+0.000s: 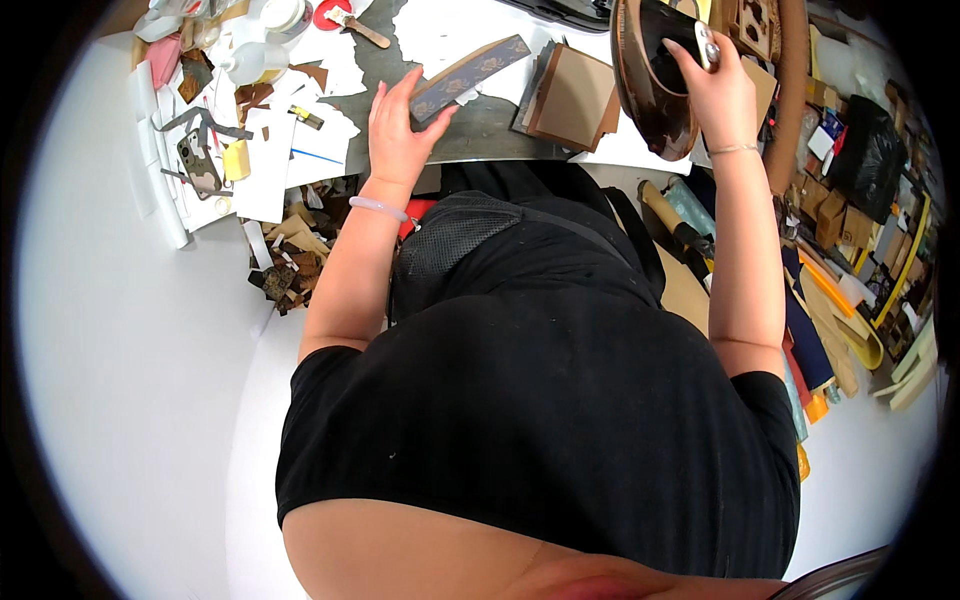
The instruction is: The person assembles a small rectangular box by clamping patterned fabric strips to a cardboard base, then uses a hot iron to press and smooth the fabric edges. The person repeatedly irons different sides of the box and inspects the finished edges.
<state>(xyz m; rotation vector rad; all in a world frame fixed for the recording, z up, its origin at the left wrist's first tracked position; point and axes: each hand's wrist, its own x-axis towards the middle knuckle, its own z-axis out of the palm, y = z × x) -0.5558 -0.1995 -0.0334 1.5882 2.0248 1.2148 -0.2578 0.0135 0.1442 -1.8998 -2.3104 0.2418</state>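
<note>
Strip, grey-blue and patterned, lies slanted over the table, near end at the left hand; that hand is half open, fingers along one side, thumb by the near end; cannot tell if it grips or just touches. Brown piece, glossy and curved, stands tilted at the table's right; right hand is closed in at its far side, fingers reaching over the dark inner part; something silver shows at those fingers, too small to name.

Step in hand looks like handling or placing the two pieces, strip and brown piece well apart; next move seems to call for a sure pinch on the strip and a steady right hand, so the brown piece does not tip.

Between them, a stack of boards, brown and grey; left, a cutter, yellow, on white paper; phone and yellow block near the left edge; farther back, bottle, white tub, brush on a red lid; far right, a brown roll.
</note>
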